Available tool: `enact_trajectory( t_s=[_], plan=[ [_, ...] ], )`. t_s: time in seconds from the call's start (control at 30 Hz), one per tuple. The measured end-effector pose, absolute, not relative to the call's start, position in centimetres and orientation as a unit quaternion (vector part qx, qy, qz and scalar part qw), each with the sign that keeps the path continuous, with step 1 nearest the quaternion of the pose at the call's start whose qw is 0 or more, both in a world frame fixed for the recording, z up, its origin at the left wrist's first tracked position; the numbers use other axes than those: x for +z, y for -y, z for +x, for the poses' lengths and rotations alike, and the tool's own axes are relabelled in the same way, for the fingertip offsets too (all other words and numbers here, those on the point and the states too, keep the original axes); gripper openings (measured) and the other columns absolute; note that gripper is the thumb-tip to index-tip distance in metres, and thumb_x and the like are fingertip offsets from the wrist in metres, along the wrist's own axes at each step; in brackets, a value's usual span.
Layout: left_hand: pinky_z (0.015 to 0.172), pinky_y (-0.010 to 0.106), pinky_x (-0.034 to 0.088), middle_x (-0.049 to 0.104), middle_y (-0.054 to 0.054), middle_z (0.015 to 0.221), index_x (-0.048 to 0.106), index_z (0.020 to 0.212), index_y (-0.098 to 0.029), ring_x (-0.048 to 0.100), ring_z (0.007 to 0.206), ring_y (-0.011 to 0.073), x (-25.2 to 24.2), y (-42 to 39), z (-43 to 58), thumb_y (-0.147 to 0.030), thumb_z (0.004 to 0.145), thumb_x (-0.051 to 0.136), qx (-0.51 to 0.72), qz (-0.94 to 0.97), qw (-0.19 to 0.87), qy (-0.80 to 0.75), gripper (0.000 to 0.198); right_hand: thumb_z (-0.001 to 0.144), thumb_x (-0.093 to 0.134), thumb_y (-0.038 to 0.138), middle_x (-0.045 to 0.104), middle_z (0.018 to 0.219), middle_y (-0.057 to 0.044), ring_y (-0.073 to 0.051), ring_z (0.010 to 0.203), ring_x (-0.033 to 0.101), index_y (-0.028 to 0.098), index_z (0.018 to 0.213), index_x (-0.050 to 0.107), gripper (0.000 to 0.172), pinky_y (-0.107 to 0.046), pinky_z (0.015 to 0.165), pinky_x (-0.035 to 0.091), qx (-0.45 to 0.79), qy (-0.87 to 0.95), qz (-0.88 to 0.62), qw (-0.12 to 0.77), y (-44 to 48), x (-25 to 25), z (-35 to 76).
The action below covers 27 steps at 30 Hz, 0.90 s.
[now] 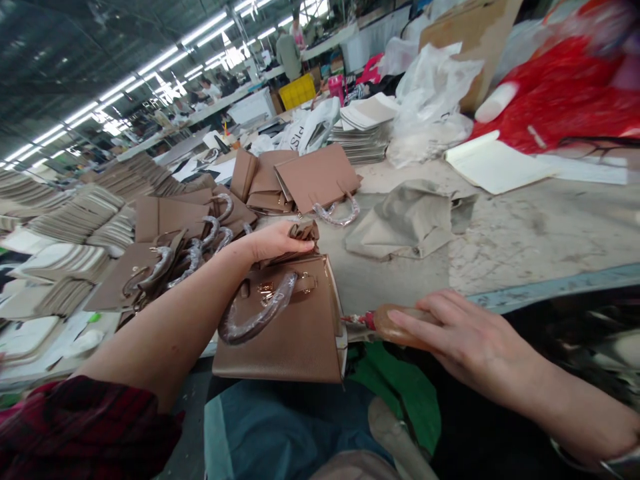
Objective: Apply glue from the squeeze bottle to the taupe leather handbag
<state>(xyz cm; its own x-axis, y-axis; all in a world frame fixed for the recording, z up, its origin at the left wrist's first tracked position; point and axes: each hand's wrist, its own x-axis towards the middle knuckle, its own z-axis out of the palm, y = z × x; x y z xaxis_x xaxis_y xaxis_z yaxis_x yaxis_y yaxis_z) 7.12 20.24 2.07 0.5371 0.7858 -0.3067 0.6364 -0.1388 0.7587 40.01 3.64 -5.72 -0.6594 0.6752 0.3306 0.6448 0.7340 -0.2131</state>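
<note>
A taupe leather handbag [295, 333] lies flat at the table's front edge, its handle wrapped in clear plastic [257, 313]. My left hand [275, 241] rests on the bag's top edge, fingers closed over its folded flap. My right hand [450, 330] lies at the table edge to the bag's right, fingers wrapped round a wooden-handled tool [395, 323] whose tip points at the bag's side.
Several more taupe handbags [305, 180] lie behind and to the left, with stacks of cut panels [75, 220]. A grey dust bag [405, 220], paper stacks [365, 127], plastic bags [430, 87] and red fabric [565, 100] sit further back. People work in the distance.
</note>
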Motion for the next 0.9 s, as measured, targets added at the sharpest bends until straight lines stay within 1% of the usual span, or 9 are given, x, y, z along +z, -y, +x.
enact_trajectory(
  t_s=[0.1,0.23,0.37,0.47,0.53,0.63,0.77,0.9],
  plan=[
    [0.069,0.026,0.038,0.053,-0.002,0.075,0.055,0.08,-0.016,0.048,0.07,0.0129,1.9,-20.3,7.2,-0.044,0.072,0.071,0.078,0.749,0.459,-0.472,0.033,0.1,0.043,0.019,0.05,0.092,-0.006,-0.021,0.083,0.049,0.032,0.14,0.048,0.043,-0.03,0.067,0.044,0.048,0.909,-0.37,0.187,-3.8,-5.7,39.5],
    [0.065,0.026,0.036,0.052,-0.003,0.071,0.054,0.078,-0.016,0.046,0.065,0.012,2.0,-20.4,7.0,-0.044,0.071,0.071,0.07,0.75,0.45,-0.479,0.033,0.097,0.048,0.017,0.05,0.093,-0.005,-0.02,0.083,0.049,0.033,0.138,0.05,0.044,-0.029,0.068,0.045,0.059,0.912,-0.366,0.173,-3.4,-5.9,39.3],
    [0.065,0.027,0.036,0.052,-0.002,0.072,0.055,0.078,-0.015,0.047,0.066,0.0122,1.9,-20.4,6.6,-0.043,0.07,0.07,0.067,0.759,0.429,-0.485,0.033,0.096,0.049,0.019,0.051,0.093,-0.004,-0.019,0.081,0.051,0.033,0.138,0.05,0.044,-0.027,0.066,0.045,0.085,0.922,-0.342,0.162,-3.1,-6.4,39.4],
    [0.065,0.027,0.037,0.053,-0.001,0.073,0.055,0.08,-0.015,0.048,0.067,0.0129,1.7,-20.4,6.3,-0.043,0.07,0.07,0.062,0.762,0.431,-0.48,0.033,0.1,0.04,0.023,0.054,0.095,-0.006,-0.018,0.081,0.053,0.03,0.137,0.052,0.04,-0.025,0.064,0.046,0.082,0.916,-0.338,0.198,-3.5,-6.2,39.6],
    [0.065,0.027,0.038,0.053,-0.001,0.074,0.055,0.081,-0.015,0.049,0.067,0.0131,1.5,-20.4,6.1,-0.043,0.07,0.07,0.06,0.761,0.434,-0.478,0.033,0.103,0.035,0.027,0.055,0.096,-0.006,-0.017,0.08,0.055,0.028,0.133,0.056,0.037,-0.023,0.062,0.047,0.072,0.911,-0.337,0.229,-3.8,-5.6,39.6],
    [0.065,0.027,0.038,0.053,-0.001,0.073,0.055,0.081,-0.015,0.048,0.066,0.0128,1.3,-20.5,5.9,-0.043,0.07,0.069,0.058,0.761,0.435,-0.478,0.033,0.105,0.032,0.031,0.056,0.091,-0.006,-0.016,0.076,0.055,0.027,0.128,0.06,0.037,-0.021,0.058,0.046,0.057,0.908,-0.334,0.247,-4.1,-4.8,39.3],
    [0.062,0.027,0.037,0.052,-0.001,0.072,0.056,0.081,-0.015,0.047,0.065,0.0123,1.1,-20.6,5.8,-0.044,0.072,0.069,0.052,0.772,0.427,-0.469,0.034,0.105,0.032,0.035,0.056,0.087,-0.005,-0.017,0.074,0.054,0.028,0.127,0.061,0.037,-0.023,0.059,0.046,0.049,0.914,-0.336,0.224,-4.0,-4.6,38.7],
    [0.061,0.026,0.036,0.052,-0.001,0.071,0.057,0.08,-0.014,0.047,0.064,0.012,0.8,-20.6,5.8,-0.046,0.073,0.07,0.055,0.772,0.426,-0.468,0.035,0.104,0.035,0.031,0.056,0.089,-0.005,-0.019,0.077,0.055,0.031,0.131,0.058,0.035,-0.027,0.062,0.049,0.038,0.922,-0.337,0.189,-3.6,-4.8,38.3]
  ],
)
